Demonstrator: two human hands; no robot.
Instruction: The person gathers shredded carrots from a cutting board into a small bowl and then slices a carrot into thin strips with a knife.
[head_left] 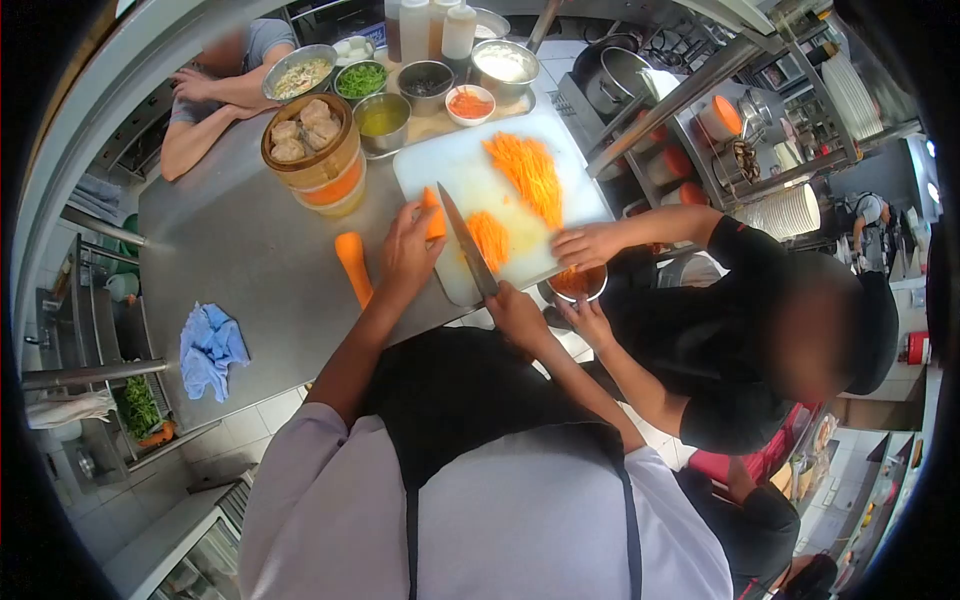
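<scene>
A white cutting board [410, 170] lies on the steel table. At its left side my left hand [408, 245] holds a cut carrot piece [433, 212] with closed fingers. My right hand [518, 315] grips the handle of a large knife [463, 235], whose blade lies over the board, tip pointing away from me, just right of the carrot piece. Right of the blade is a small heap of shredded carrot [489, 240]; a larger heap [525, 175] sits farther back. A whole carrot [352, 265] rests on the table left of my left forearm.
At the right, a co-worker's hands [590, 245] are at the board's edge and on a metal bowl [580, 284]. A bamboo steamer with dumplings [310, 150], ingredient bowls [382, 122] and squeeze bottles [458, 32] stand behind. Another person's arms [215, 115] rest back left, above a blue cloth [211, 350].
</scene>
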